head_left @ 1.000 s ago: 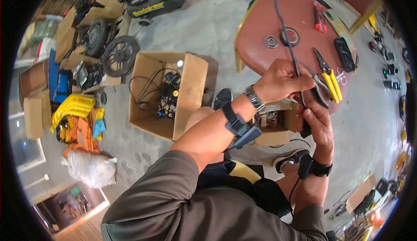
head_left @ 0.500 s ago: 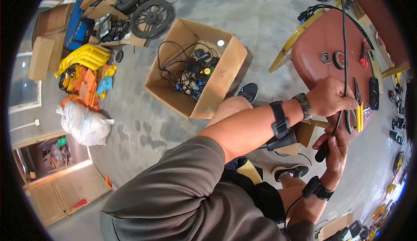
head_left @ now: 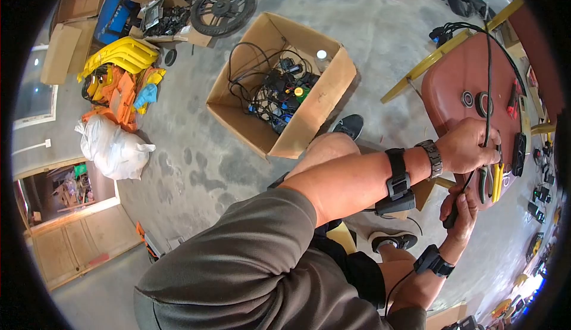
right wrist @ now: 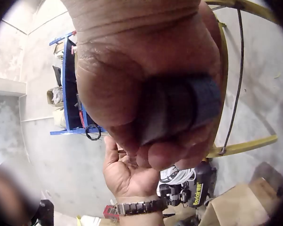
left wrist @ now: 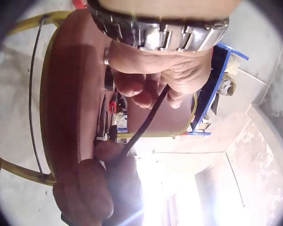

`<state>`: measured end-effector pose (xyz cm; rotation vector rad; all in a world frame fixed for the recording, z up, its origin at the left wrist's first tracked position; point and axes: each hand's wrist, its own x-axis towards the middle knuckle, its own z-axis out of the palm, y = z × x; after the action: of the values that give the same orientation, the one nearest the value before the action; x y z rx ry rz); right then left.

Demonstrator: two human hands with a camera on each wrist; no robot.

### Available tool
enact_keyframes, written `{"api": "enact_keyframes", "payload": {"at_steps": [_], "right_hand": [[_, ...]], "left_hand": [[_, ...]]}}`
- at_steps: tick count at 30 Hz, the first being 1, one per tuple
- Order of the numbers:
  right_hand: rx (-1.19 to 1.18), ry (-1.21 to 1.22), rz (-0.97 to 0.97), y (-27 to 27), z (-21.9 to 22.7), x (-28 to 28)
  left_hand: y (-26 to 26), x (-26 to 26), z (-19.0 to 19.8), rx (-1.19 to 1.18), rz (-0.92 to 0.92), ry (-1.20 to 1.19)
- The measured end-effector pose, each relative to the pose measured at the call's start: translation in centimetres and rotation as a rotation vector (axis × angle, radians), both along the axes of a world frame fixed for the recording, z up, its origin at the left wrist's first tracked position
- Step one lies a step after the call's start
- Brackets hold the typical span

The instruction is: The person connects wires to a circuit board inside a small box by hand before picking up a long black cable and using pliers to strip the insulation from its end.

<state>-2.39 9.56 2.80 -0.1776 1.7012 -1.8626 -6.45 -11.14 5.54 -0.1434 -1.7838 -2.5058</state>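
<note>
In the head view my left hand [head_left: 467, 145], with a metal watch at its wrist, pinches a black cable [head_left: 489, 80] over the red-brown chair seat [head_left: 443, 80]. The cable slants down to my right hand [head_left: 463, 214], whose fingers curl round a black cylindrical piece [head_left: 452, 216]. Seen from the left wrist, the cable [left wrist: 148, 120] leaves the left hand [left wrist: 165, 70] between thumb and fingers. The right wrist view shows the black piece [right wrist: 179, 106] lying across the right palm. Pliers with yellow handles [head_left: 498, 182] rest on the seat beside the left hand.
Two round rings [head_left: 468, 98], a red-handled tool [head_left: 513, 99] and a black case [head_left: 519, 154] lie on the seat. On the floor stands a cardboard box [head_left: 315, 113] of tangled cables. Behind it are a wheel [head_left: 223, 8], yellow plastic parts [head_left: 122, 55] and a white sack [head_left: 113, 151].
The head view has swung, so the chair and both hands appear farther right and lower. Both hands keep their hold on the cable and the black piece.
</note>
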Motion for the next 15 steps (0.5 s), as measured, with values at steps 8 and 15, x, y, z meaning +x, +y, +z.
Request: {"api": "enact_keyframes", "payload": {"at_steps": [8, 15], "right_hand": [[0.038, -0.005, 0.075, -0.5, -0.5, -1.3], [0.139, 0.056, 0.060, -0.8, -1.6, -1.3]], "left_hand": [[-0.8, 0.1, 0.0, -0.315, 0.231, 0.066], [-0.1, -0.4, -1.6, -0.610, 0.328, 0.107]]}}
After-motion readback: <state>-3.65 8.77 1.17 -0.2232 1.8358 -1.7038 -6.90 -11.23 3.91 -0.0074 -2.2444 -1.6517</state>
